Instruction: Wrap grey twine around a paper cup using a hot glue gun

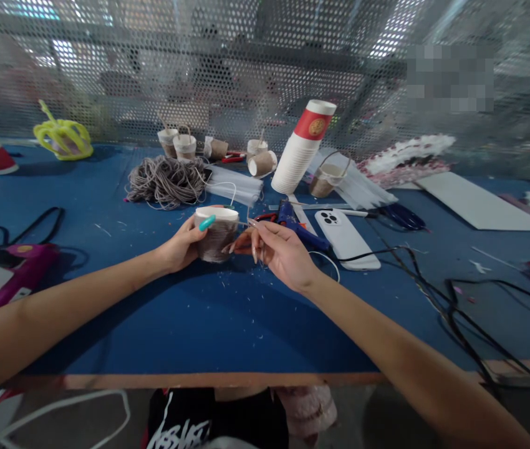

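A paper cup (pixel 217 237) with thin grey-brown cord wound round its side stands upright just above the table. My left hand (pixel 184 244) is closed round the cup's left side, its thumb with a turquoise nail lying near the rim. At the cup's right, my right hand (pixel 281 248) pinches a strand of the cord (pixel 244 222) between thumb and forefinger, the strand running to the cup near its rim. The other fingers of that hand curl close to the cup. Behind the cup lies a loose heap of grey cord (pixel 169 181).
Several small cord-wrapped cups (pixel 185 147) stand or lie behind. A tilted stack of paper cups (pixel 295 153) rises near the perforated metal screen (pixel 246 68). A blue glue gun (pixel 300 227) and white phone (pixel 348 240) lie by my right hand; black cables (pixel 452 305) cross the right side.
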Demonstrator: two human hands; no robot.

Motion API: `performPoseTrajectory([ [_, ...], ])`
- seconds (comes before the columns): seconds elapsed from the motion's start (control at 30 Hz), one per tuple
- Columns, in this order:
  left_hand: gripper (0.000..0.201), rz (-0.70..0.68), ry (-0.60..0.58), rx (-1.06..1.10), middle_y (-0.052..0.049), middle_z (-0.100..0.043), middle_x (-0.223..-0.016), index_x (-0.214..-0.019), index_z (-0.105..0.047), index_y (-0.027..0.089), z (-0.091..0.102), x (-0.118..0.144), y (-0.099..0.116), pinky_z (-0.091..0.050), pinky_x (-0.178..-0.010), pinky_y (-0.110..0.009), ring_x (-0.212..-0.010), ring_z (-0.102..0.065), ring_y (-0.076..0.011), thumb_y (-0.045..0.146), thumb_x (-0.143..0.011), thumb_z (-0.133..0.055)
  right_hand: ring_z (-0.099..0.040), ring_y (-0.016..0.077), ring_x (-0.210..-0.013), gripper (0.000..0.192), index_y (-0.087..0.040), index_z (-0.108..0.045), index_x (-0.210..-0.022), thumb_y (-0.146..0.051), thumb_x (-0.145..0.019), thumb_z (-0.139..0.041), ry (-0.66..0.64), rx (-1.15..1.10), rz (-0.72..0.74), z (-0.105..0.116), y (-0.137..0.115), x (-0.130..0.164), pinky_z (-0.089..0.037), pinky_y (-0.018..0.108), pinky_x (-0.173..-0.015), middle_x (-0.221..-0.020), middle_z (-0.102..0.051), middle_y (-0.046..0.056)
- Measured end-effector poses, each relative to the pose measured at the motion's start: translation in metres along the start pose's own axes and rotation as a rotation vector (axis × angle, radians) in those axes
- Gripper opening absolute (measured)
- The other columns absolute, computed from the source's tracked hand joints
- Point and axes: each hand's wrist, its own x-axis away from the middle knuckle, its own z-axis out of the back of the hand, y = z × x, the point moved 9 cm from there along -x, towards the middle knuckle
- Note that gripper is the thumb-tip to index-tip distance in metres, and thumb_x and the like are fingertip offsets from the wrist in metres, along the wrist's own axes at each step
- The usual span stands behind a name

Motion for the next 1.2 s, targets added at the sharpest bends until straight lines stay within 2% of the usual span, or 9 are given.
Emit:
performPoseTrajectory([
  [0.17,0.066,-0.009,0.023,0.045,-0.009,-0.074,-0.112,-0.122,-0.063,0.019,0.000,0.000,0.001,-0.052,-0.094,-0.042,-0.100,-0.069,-0.0264,0.052,-0.067,-0.078,-0.069,0.0169,-0.086,0.033,-0.021,-0.063,-0.065,-0.044,-0.088,-0.067,0.006,-0.005,-0.015,-0.001,0.002,0.000,-0.058,0.036,-0.089,-0.075,-0.065,0.002],
  [0.33,0.061,-0.022,0.093,0.057,-0.007,-0.075,-0.101,-0.119,-0.066,0.019,-0.002,0.000,0.006,-0.052,-0.087,-0.038,-0.091,-0.069,-0.0235,0.044,-0.065,-0.079,-0.070,0.0170,-0.086,0.033,-0.020,-0.061,-0.064,-0.043,-0.087,-0.067,0.015,-0.022,-0.026,-0.003,0.004,-0.001,-0.058,0.037,-0.090,-0.076,-0.065,0.001],
  [0.47,0.065,-0.003,0.097,0.081,-0.005,-0.076,-0.097,-0.121,-0.065,0.020,-0.004,0.001,0.007,-0.053,-0.080,-0.034,-0.084,-0.069,-0.0211,0.042,-0.062,-0.080,-0.070,0.0173,-0.085,0.036,-0.020,-0.058,-0.064,-0.046,-0.086,-0.069,0.057,-0.043,-0.058,0.000,0.008,-0.002,-0.059,0.038,-0.089,-0.076,-0.066,0.002],
  [0.67,0.073,-0.010,0.057,0.036,-0.008,-0.074,-0.109,-0.131,-0.060,0.021,-0.002,0.001,0.007,-0.051,-0.092,-0.042,-0.102,-0.068,-0.0282,0.051,-0.066,-0.074,-0.070,0.0168,-0.081,0.036,-0.020,-0.058,-0.064,-0.044,-0.089,-0.067,0.062,-0.076,-0.062,0.001,0.010,-0.003,-0.061,0.038,-0.088,-0.074,-0.067,0.002],
  [0.8,0.075,0.003,0.037,0.018,-0.008,-0.073,-0.112,-0.135,-0.056,0.023,-0.001,0.001,0.005,-0.049,-0.094,-0.046,-0.105,-0.067,-0.0301,0.051,-0.067,-0.072,-0.070,0.0154,-0.078,0.035,-0.019,-0.057,-0.065,-0.041,-0.091,-0.064,0.077,-0.076,-0.077,0.002,0.011,-0.003,-0.061,0.038,-0.088,-0.074,-0.068,0.002],
  [1.2,0.079,0.023,0.037,0.063,-0.009,-0.074,-0.108,-0.133,-0.058,0.020,-0.007,0.002,0.007,-0.051,-0.089,-0.048,-0.091,-0.069,-0.0297,0.051,-0.063,-0.074,-0.070,0.0162,-0.080,0.036,-0.020,-0.057,-0.066,-0.042,-0.094,-0.060,0.051,-0.087,-0.062,0.002,0.011,-0.003,-0.060,0.040,-0.090,-0.073,-0.066,0.002],
])
